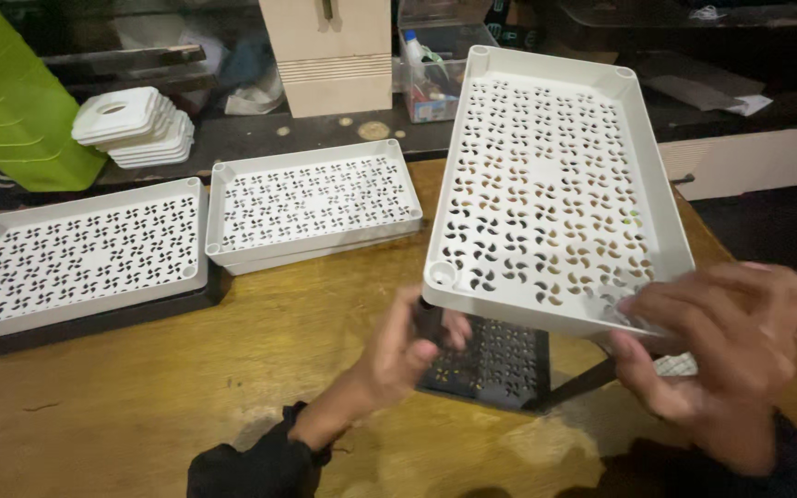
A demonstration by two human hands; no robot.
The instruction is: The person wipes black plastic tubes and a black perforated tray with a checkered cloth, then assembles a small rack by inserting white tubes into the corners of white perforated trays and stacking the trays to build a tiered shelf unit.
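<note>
The white perforated tray [555, 184] is pinched at its near edge by the right hand [721, 360]; the black tray [491, 364] beneath is gripped by the left hand [408, 350], so the tilted tray could slip from so shallow a hold

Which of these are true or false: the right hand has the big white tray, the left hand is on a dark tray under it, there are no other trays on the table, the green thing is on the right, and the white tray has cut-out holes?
1. The right hand holds the raised white tray at its near corner. True.
2. The left hand is at the dark tray beneath it. True.
3. No other trays lie on the wooden table. False: a white tray on a dark base and a stacked white tray lie to the left.
4. The green plastic object stands at the right. False: it is at the far left.
5. The raised tray is perforated. True.
</note>
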